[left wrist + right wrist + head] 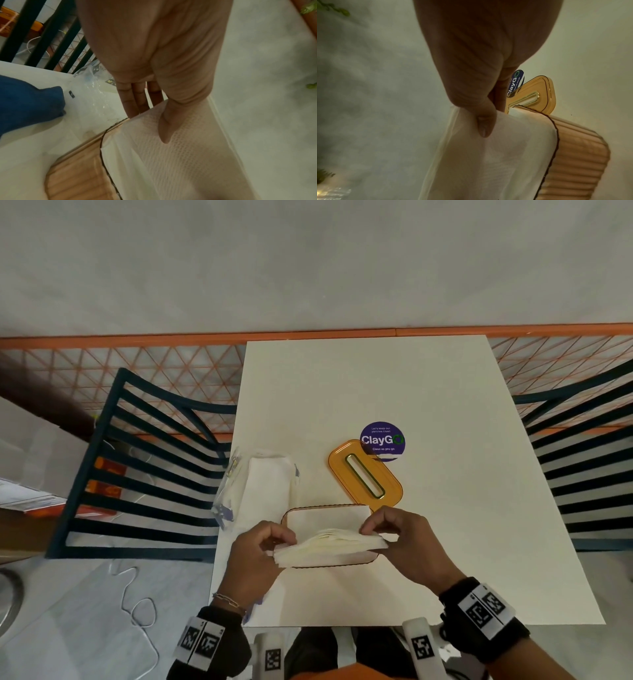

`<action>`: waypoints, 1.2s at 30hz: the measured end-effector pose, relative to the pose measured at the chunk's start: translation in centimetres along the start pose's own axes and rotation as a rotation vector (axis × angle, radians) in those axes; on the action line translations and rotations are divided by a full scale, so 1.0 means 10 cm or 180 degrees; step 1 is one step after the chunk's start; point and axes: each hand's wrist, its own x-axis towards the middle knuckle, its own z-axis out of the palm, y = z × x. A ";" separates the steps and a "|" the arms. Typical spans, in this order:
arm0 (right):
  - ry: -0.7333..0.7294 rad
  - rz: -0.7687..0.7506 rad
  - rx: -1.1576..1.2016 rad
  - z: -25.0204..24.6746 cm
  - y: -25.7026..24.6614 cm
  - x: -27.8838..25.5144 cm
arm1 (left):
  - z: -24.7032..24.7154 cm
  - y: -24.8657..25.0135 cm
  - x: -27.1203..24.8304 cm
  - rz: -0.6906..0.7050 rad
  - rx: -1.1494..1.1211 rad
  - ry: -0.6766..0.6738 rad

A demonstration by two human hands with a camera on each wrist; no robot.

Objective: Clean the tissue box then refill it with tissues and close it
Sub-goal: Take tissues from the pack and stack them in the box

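The amber ribbed tissue box (318,506) stands open near the table's front edge. Both hands hold a white tissue stack (329,544) level over its opening. My left hand (277,539) pinches the stack's left end, thumb (164,128) on top and fingers (135,100) underneath. At the right end my right hand (373,529) pinches it the same way, thumb (485,121) on top. The box's ribbed wall (77,169) (580,155) shows beneath the tissues (180,162) (488,162). The amber lid (364,472) (537,94) with its slot lies flat behind the box.
A plastic-wrapped tissue pack (267,484) lies at the table's left edge, its wrap (91,92) open. A blue cloth (25,100) sits by my left wrist. A round purple sticker (382,440) is behind the lid. Dark slatted chairs (137,467) (582,467) flank the white table (445,542).
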 end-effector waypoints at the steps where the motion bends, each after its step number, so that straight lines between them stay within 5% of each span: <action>1: 0.0018 -0.0003 0.0016 0.01 0.00 0.01 | 0.01 0.01 0.02 0.0013 -0.0023 -0.0003; 8: 0.0154 0.0031 -0.0235 0.12 -0.02 0.01 | 0.13 0.06 0.09 -0.0146 0.0131 -0.0059; 19: 0.0305 -0.1504 -0.2381 0.18 -0.27 -0.10 | 0.16 0.10 0.07 -0.0076 0.0116 0.0083; 36: 0.0551 -0.1174 -0.2465 0.27 -0.28 -0.13 | 0.16 0.12 0.03 -0.0038 0.0087 0.0091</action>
